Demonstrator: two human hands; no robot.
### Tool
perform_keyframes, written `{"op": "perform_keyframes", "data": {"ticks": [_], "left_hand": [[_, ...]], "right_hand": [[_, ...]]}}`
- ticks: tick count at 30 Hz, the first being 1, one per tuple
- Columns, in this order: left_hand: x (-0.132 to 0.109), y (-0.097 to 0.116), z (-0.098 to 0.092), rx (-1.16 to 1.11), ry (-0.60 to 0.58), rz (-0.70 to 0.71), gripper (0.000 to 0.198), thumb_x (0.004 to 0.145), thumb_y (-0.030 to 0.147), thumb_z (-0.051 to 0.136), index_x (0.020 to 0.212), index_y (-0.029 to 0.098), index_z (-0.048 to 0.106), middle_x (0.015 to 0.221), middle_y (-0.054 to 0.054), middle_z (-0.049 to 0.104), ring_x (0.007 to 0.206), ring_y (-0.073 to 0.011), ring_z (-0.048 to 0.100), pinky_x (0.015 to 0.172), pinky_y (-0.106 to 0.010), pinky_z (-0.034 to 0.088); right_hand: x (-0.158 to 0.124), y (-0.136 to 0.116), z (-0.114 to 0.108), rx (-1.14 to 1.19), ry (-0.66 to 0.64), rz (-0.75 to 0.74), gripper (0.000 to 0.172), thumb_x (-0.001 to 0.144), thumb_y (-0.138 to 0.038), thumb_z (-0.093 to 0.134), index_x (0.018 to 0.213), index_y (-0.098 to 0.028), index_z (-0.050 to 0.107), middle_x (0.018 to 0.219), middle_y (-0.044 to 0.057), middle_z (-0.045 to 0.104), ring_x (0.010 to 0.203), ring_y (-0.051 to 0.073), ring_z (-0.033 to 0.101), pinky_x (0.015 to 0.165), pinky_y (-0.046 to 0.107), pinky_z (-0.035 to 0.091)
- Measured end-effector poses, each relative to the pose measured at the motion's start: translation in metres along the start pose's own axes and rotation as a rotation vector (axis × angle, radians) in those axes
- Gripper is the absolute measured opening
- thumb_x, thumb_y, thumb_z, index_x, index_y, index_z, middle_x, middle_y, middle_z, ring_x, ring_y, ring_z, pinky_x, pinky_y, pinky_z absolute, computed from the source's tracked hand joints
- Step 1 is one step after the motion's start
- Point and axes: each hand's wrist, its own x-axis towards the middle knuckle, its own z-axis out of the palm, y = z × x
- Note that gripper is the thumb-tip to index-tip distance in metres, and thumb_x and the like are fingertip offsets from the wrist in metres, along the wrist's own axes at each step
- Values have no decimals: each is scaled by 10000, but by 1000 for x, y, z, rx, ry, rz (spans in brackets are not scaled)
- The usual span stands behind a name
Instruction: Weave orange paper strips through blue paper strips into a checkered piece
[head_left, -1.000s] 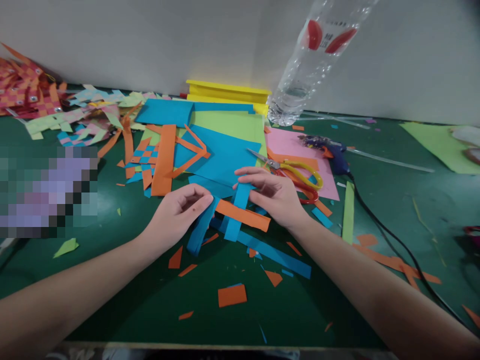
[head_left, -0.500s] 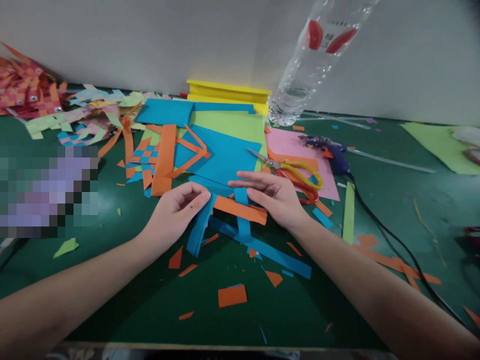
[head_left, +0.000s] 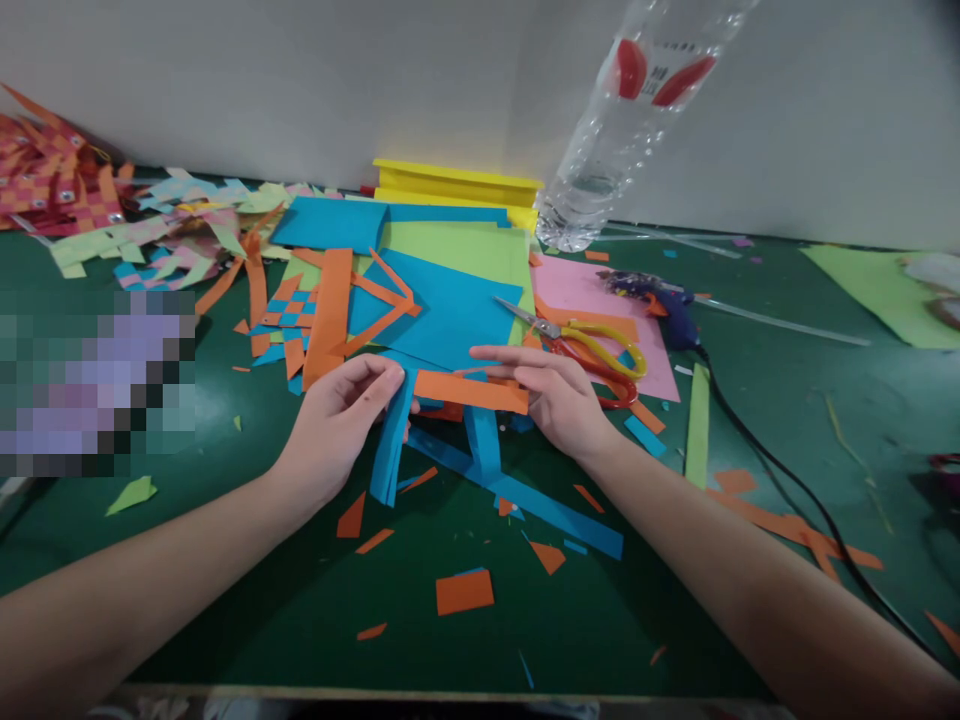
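Observation:
My left hand [head_left: 341, 425] is closed on the upper ends of several blue paper strips [head_left: 391, 450] that hang down toward me on the green table. An orange paper strip [head_left: 469, 391] lies crosswise over the blue strips, and my right hand [head_left: 559, 400] pinches its right end. One more blue strip [head_left: 484, 445] passes under the orange one between my hands. A long blue strip [head_left: 540, 505] lies slanted on the table below them.
Blue, green and pink sheets [head_left: 450, 300] lie behind my hands, with yellow-handled scissors [head_left: 592, 348] on them. A glue gun [head_left: 660, 298] with a black cord, a clear bottle [head_left: 615, 130], a yellow box [head_left: 457, 185] and woven paper pieces [head_left: 112, 220] are around. Paper scraps litter the table.
The orange strip has been pushed up and away from me, now lying more level. Both hands moved slightly farther from me with it.

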Motion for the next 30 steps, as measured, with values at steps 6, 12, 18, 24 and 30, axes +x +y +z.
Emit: {"op": "perform_keyframes", "data": {"ticks": [6,12,18,24,30], "left_hand": [[0,0,1,-5,19,2,226,849,400,659,788,198,578,639,34,615,523,-105,594,503,-196,524],[0,1,0,8,37,-3,242,844,409,661,787,193,569,663,25,626,523,-107,589,519,-211,528],[2,0,0,0,43,14,236,846,399,658,778,191,570,666,26,639,518,-100,585,514,-204,510],[1,1,0,-33,59,18,232,800,394,712,813,193,598,682,29,631,586,-115,631,575,-212,533],[0,-1,0,-19,39,41,199,806,375,708,814,207,601,719,22,656,708,-150,673,667,-250,564]], "right_hand": [[-1,2,-1,-40,14,36,388,907,-511,493,1064,-249,732,1077,34,732,998,227,686,811,346,570],[-3,0,-1,-163,51,55,471,862,-597,535,1096,-235,725,1023,58,730,862,222,687,730,350,580],[-1,2,1,-24,-31,44,428,824,-533,636,1106,-221,714,895,42,740,781,179,700,729,305,579],[1,-3,6,-115,-15,60,323,794,-481,688,952,-204,742,842,34,744,773,168,702,738,303,583],[1,-8,9,-242,-1,47,218,763,-370,722,904,-206,751,795,13,753,773,162,714,672,263,588]]}}
